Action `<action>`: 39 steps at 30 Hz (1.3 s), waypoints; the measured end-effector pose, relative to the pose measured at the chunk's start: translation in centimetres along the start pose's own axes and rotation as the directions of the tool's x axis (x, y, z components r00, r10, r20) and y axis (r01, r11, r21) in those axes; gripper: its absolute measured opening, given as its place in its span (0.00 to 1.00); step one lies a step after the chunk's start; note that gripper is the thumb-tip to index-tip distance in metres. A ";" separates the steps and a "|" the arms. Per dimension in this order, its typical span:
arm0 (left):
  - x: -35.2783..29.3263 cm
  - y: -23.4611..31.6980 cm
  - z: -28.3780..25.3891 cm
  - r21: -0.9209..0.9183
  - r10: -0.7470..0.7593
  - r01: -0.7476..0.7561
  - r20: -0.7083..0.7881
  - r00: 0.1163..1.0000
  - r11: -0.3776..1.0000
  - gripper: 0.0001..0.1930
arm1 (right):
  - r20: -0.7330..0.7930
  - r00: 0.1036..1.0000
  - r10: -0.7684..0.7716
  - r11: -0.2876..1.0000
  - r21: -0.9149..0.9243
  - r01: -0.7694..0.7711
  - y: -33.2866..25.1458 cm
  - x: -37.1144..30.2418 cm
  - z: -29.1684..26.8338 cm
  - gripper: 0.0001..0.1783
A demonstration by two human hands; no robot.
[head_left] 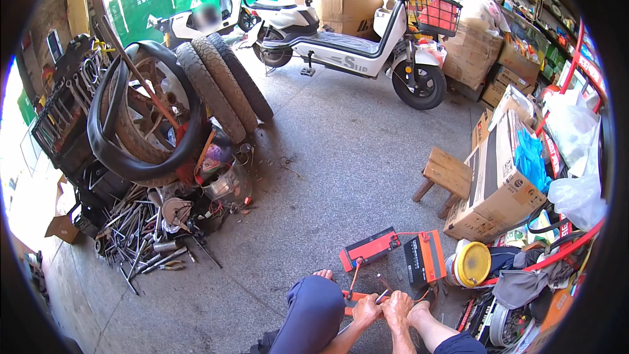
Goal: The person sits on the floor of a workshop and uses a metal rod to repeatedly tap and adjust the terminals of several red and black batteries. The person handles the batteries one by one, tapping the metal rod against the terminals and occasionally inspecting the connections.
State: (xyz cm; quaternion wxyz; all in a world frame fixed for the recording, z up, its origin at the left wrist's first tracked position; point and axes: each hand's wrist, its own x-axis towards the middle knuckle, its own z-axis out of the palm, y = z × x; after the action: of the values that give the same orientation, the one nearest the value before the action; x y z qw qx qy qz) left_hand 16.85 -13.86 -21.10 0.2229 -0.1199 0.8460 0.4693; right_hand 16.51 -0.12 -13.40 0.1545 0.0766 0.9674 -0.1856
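Note:
My left hand [367, 311] and my right hand [397, 308] are close together low in the head view, both with the fingers curled closed. A thin pale stick-like piece [381, 296] pokes up between them; its kind is too small to tell. Under and beside the hands lies a red-orange battery [352, 299], partly covered by them. Just beyond, a red and black battery [371, 249] lies on the floor, and a black and orange battery [424, 258] stands to its right. Red wires [354, 278] run between the batteries.
A yellow-lidded bucket [473, 263], a wooden stool [447, 176] and cardboard boxes [495, 190] are on the right. Scattered hand tools [147, 233] and stacked tires [219, 88] lie left. A white electric scooter [347, 46] stands at the back.

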 end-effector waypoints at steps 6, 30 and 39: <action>-0.1 0.0 0.0 0.009 -0.006 0.006 -0.017 1.000 1.000 0.22 | -0.002 1.000 0.004 1.000 0.007 -0.004 0.2 0.1 0.1 0.18; 0.0 -0.2 0.1 -0.015 -0.013 0.013 0.003 1.000 1.000 0.22 | 0.009 1.000 0.017 1.000 0.020 -0.018 0.7 0.4 0.5 0.25; -0.4 0.2 -0.2 -0.018 -0.006 0.006 -0.002 1.000 1.000 0.22 | 0.038 0.998 0.042 0.999 0.011 -0.042 -0.1 1.3 0.5 0.27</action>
State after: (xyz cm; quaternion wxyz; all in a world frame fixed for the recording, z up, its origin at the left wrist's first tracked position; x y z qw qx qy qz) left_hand 17.03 -13.95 -20.63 0.2222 -0.1248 0.8416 0.4762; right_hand 15.40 -0.30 -14.26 0.1761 0.0944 0.9613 -0.1895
